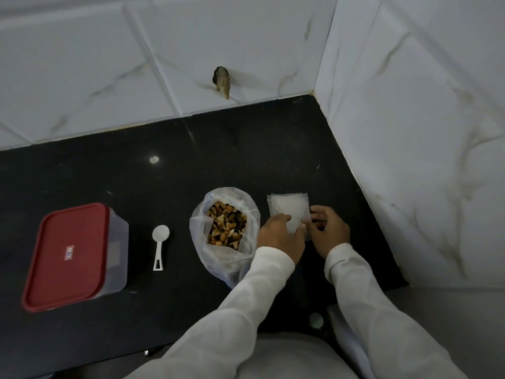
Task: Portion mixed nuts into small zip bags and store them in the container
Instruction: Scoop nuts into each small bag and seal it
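A small stack of clear zip bags (288, 207) lies on the black counter (136, 173) near the right wall. My left hand (281, 236) rests on its lower left part, fingers curled over the plastic. My right hand (329, 231) pinches the stack's lower right edge. Just left of my hands, an open clear plastic bag of mixed nuts (225, 228) stands with the nuts showing. A white measuring scoop (160, 243) lies left of it. Further left sits the container (79, 255), a clear box with its red lid on.
White tiled walls meet in a corner behind and to the right of the counter. A dark hole with a broken edge (222, 80) marks the back wall. The counter's front edge runs near my body at the bottom.
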{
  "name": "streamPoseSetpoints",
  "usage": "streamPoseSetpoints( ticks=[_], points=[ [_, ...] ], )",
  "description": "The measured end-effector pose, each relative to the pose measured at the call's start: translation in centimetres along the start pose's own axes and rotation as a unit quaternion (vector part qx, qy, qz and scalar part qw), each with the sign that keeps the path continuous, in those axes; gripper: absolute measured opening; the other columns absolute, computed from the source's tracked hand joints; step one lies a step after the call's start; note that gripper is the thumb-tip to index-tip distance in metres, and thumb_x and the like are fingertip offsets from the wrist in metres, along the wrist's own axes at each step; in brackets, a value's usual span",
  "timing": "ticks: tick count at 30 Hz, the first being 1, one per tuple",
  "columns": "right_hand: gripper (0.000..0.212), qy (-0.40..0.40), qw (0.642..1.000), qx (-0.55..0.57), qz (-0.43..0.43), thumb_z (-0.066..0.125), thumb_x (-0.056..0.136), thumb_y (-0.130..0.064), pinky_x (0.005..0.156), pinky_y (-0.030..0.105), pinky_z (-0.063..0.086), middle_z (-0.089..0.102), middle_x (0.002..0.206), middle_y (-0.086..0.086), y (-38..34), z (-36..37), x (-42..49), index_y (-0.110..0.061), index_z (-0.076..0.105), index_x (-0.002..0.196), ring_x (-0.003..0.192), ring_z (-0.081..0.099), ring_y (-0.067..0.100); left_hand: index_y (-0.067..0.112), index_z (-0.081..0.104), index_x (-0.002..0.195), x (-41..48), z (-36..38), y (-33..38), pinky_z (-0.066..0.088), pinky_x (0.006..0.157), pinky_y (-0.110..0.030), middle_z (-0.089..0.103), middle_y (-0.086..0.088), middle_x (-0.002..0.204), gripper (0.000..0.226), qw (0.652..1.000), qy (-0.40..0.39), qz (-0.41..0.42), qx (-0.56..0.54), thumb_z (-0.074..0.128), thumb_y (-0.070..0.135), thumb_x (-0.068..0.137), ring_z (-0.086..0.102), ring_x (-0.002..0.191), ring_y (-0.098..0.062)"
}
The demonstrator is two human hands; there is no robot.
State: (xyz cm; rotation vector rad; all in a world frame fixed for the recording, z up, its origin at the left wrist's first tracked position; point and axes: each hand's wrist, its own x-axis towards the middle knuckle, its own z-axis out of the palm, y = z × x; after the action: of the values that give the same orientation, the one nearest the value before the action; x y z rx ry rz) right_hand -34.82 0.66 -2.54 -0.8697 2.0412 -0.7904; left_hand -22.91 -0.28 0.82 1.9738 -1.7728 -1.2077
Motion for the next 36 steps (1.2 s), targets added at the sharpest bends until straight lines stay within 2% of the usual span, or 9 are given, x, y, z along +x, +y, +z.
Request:
streamPoseSetpoints(
  ticks=[6, 9, 13, 18, 22, 27, 29, 33, 36],
  points=[
    [0.030, 0.005, 0.999, 0.043, 0.025, 0.068, 0.088, -0.019, 0.074, 0.021, 0.043, 0.061, 0.101, -0.007, -0.3, -0.3, 0.1, -0.020, 0.061, 0.117, 0.090, 0.057, 0.008, 0.022, 0.057, 0.129, -0.1, -0.2, 0.0, 0.050, 0.100, -0.035, 0.053, 0.002, 0.137, 0.042, 0.999, 0.017, 0.027, -0.019, 0.062, 0.041, 0.091, 0.055, 0.119, -0.016],
    [0.025, -0.002, 0.998, 0.058, 0.027, 0.068, 0.088, -0.025, 0.073, 0.020, 0.042, 0.061, 0.096, -0.011, -0.4, -0.4, 0.1, -0.022, 0.063, 0.113, 0.087, 0.057, 0.006, 0.026, 0.058, 0.125, -0.1, -0.5, 0.2, 0.051, 0.096, -0.029, 0.054, 0.005, 0.131, 0.036, 0.998, 0.023, 0.029, -0.051, 0.063, 0.038, 0.091, 0.057, 0.113, -0.012],
    [0.019, -0.012, 0.996, 0.088, 0.021, 0.070, 0.086, -0.030, 0.081, 0.026, 0.049, 0.065, 0.098, -0.013, -1.0, -0.9, -0.4, -0.029, 0.064, 0.104, 0.096, 0.063, 0.010, 0.029, 0.052, 0.117, -0.2, -1.3, 0.5, 0.052, 0.089, -0.026, 0.055, 0.009, 0.116, 0.030, 0.991, 0.029, 0.047, -0.120, 0.066, 0.028, 0.090, 0.057, 0.105, -0.010],
    [0.020, -0.043, 0.991, 0.128, -0.022, 0.072, 0.085, -0.027, 0.069, 0.017, 0.045, 0.066, 0.099, -0.014, -3.5, -2.0, -2.9, -0.030, 0.063, 0.103, 0.092, 0.061, 0.001, 0.030, 0.042, 0.127, -0.7, -3.8, 1.3, 0.047, 0.067, -0.006, 0.060, 0.011, 0.103, 0.043, 0.967, 0.073, 0.067, -0.235, 0.064, 0.019, 0.092, 0.061, 0.091, -0.001],
    [0.026, -0.083, 0.983, 0.157, -0.040, 0.075, 0.081, -0.029, 0.075, 0.021, 0.051, 0.068, 0.101, -0.012, -5.8, -1.5, -5.2, -0.032, 0.064, 0.105, 0.094, 0.064, 0.003, 0.028, 0.056, 0.116, -1.1, -6.8, 0.0, 0.054, 0.078, -0.018, 0.068, 0.010, 0.098, 0.025, 0.953, 0.111, 0.068, -0.275, 0.063, 0.018, 0.093, 0.065, 0.092, -0.002],
    [0.032, -0.118, 0.971, 0.201, -0.052, 0.076, 0.078, -0.039, 0.084, 0.029, 0.055, 0.069, 0.106, -0.011, -8.3, 1.8, -7.7, -0.034, 0.065, 0.107, 0.098, 0.066, 0.005, 0.024, 0.066, 0.107, -1.6, -11.4, -5.2, 0.056, 0.080, -0.021, 0.072, 0.005, 0.094, 0.018, 0.950, 0.080, 0.048, -0.297, 0.066, 0.014, 0.091, 0.070, 0.089, -0.008],
    [0.027, -0.136, 0.971, 0.184, -0.065, 0.073, 0.081, -0.039, 0.083, 0.027, 0.055, 0.069, 0.105, -0.012, -9.0, 3.4, -8.6, -0.034, 0.066, 0.107, 0.098, 0.066, 0.004, 0.023, 0.069, 0.103, -2.0, -12.9, -7.4, 0.056, 0.084, -0.027, 0.073, 0.003, 0.094, 0.017, 0.953, 0.068, 0.049, -0.290, 0.066, 0.012, 0.091, 0.070, 0.091, -0.010],
    [0.014, -0.178, 0.972, 0.102, -0.115, 0.068, 0.088, -0.031, 0.082, 0.027, 0.057, 0.072, 0.097, -0.011, -9.4, 6.7, -10.2, -0.030, 0.069, 0.101, 0.091, 0.068, 0.004, 0.028, 0.066, 0.097, -3.0, -15.3, -11.2, 0.052, 0.073, -0.011, 0.071, 0.007, 0.091, 0.021, 0.959, 0.048, 0.032, -0.278, 0.063, 0.008, 0.092, 0.067, 0.084, 0.001],
    [0.012, -0.184, 0.974, 0.068, -0.116, 0.067, 0.089, -0.027, 0.085, 0.029, 0.057, 0.072, 0.095, -0.009, -9.5, 9.0, -11.3, -0.026, 0.070, 0.101, 0.089, 0.067, 0.004, 0.028, 0.067, 0.101, -2.8, -16.3, -13.9, 0.054, 0.086, -0.021, 0.071, 0.011, 0.097, 0.019, 0.965, 0.049, 0.009, -0.258, 0.064, 0.011, 0.092, 0.067, 0.093, 0.000]
  ],
)
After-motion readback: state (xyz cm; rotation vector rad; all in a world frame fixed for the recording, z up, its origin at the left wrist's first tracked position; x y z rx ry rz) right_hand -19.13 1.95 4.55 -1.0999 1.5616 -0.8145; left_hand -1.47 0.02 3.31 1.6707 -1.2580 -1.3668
